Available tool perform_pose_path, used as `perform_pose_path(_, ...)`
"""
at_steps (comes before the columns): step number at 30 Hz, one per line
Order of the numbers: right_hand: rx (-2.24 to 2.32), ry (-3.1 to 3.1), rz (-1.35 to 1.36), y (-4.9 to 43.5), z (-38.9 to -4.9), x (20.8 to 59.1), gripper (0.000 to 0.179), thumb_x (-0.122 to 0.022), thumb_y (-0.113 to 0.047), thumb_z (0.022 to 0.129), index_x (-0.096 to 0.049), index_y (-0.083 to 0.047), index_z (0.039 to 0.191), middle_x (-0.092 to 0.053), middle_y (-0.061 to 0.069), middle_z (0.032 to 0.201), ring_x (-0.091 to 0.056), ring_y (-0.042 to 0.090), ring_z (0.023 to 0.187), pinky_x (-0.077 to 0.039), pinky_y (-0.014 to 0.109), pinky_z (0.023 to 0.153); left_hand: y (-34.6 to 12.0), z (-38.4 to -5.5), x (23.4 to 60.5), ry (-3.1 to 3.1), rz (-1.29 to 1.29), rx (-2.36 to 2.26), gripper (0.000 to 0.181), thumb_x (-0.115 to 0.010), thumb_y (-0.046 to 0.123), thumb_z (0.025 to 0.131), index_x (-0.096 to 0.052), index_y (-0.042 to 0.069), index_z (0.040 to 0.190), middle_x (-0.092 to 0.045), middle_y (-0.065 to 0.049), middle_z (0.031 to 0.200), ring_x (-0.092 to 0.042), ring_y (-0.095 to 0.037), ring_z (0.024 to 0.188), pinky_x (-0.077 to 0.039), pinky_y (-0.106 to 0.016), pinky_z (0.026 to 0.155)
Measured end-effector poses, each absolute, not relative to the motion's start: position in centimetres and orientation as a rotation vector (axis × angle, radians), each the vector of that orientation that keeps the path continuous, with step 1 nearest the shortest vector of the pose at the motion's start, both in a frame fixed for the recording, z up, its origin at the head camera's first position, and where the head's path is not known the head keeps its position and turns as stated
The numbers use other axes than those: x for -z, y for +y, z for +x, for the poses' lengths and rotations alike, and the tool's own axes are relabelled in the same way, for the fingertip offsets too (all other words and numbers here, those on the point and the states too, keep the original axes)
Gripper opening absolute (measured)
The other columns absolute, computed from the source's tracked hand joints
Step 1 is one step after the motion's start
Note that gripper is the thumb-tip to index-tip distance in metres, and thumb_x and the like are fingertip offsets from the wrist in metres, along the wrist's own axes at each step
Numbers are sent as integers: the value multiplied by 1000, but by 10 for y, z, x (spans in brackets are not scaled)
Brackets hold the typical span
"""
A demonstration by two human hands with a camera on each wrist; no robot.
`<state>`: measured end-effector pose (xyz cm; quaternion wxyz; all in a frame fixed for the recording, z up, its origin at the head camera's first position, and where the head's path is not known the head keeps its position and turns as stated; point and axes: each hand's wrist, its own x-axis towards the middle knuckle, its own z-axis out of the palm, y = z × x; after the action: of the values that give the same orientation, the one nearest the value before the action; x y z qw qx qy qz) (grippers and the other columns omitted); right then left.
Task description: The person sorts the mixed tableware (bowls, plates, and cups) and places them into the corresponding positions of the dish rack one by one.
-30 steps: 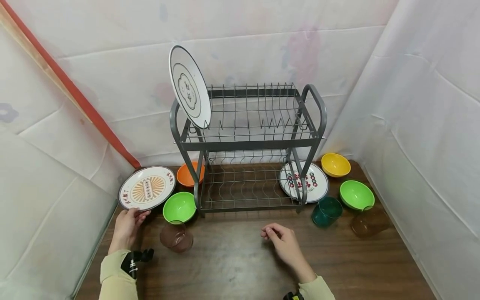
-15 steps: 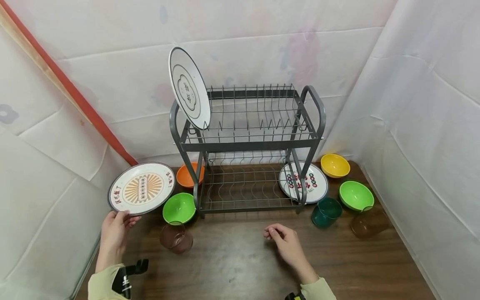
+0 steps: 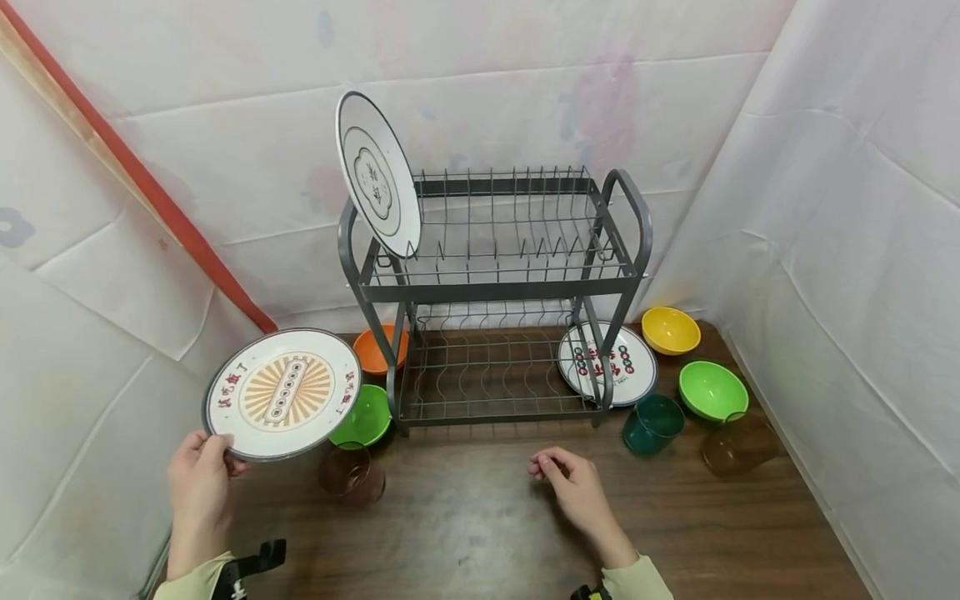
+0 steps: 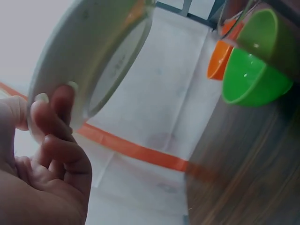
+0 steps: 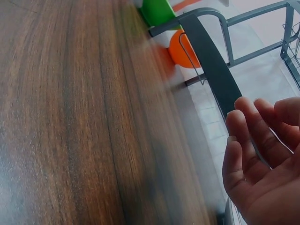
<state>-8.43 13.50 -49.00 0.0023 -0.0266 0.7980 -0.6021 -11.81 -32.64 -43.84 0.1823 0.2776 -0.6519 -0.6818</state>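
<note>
My left hand (image 3: pixel 201 483) pinches the near-left rim of a white plate (image 3: pixel 285 393) with a dark edge and an orange sunburst print. The plate is raised off the table; in the left wrist view its underside (image 4: pixel 79 51) shows, thumb on one face and fingertips on the other. Its right edge partly covers a green bowl (image 3: pixel 367 417), and a clear brownish glass (image 3: pixel 352 475) stands just beyond its near edge. Over the table before the rack, my right hand (image 3: pixel 573 492) holds nothing, its fingers loosely curled.
A dark two-tier dish rack (image 3: pixel 495 292) stands at the back, a white plate (image 3: pixel 378 179) leaning in its upper left. Near its right side are another plate (image 3: pixel 633 367), a yellow bowl (image 3: pixel 671 331), a green bowl (image 3: pixel 712 390), a teal glass (image 3: pixel 652 425) and a brown glass (image 3: pixel 738 446). An orange bowl (image 3: pixel 371 348) sits left.
My left hand has lifted the sunburst plate from the table and drawn it left and toward me. The right hand has hardly moved.
</note>
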Motion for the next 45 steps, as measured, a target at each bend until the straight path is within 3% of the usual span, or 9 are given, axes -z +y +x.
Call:
perform_pose_path(9, 1886, 2499, -97, 138, -86, 487, 18, -54, -1, 101, -71, 3, 97, -72, 9, 86, -68, 30, 81, -55, 47, 77, -333, -109, 425, -1901, 728, 1868, 16, -55, 6, 99, -58, 4, 83, -57, 2, 56, -45, -8, 42, -39, -21, 41)
perform_pose_path(16, 1885, 2502, -85, 138, -86, 489, 18, -55, 1, 100, -72, -2, 95, -72, 9, 85, -67, 33, 82, -55, 46, 77, -332, -102, 414, -2133, 519, 1850, 16, -58, 12, 100, -64, 12, 85, -63, 3, 60, -53, -6, 45, -42, -20, 44)
perform_pose_path(27, 1865, 2506, -70, 138, -86, 493, 17, -54, 1, 101, -71, 5, 97, -72, 9, 84, -68, 30, 81, -56, 37, 75, -292, -104, 397, -2528, 81, 1726, 25, -54, 15, 104, -59, -9, 99, -66, -8, 65, -61, -15, 48, -48, -29, 41)
perform_pose_path(34, 1870, 2508, -23, 145, -93, 526, 16, -56, -4, 101, -71, 2, 98, -72, 4, 85, -68, 21, 80, -55, 30, 74, -258, -111, 395, -2647, -134, 1698, 24, -56, 17, 103, -61, -6, 97, -62, -9, 64, -52, -14, 45, -41, -29, 38)
perform_pose_path(41, 1874, 2511, -96, 152, -94, 528, 19, -56, -11, 103, -72, -3, 99, -72, -1, 86, -67, 17, 81, -56, 33, 76, -230, -119, 408, -2676, -193, 1869, 21, -57, 15, 102, -61, -6, 100, -63, -11, 72, -56, -16, 52, -45, -28, 42)
perform_pose_path(45, 1869, 2537, -97, 153, -94, 525, 20, -56, -13, 103, -72, -3, 100, -72, -1, 86, -67, 17, 80, -56, 31, 75, -214, -121, 418, -2650, -237, 1961, 19, -58, 15, 102, -60, -4, 100, -56, -6, 64, -45, -12, 45, -35, -23, 38)
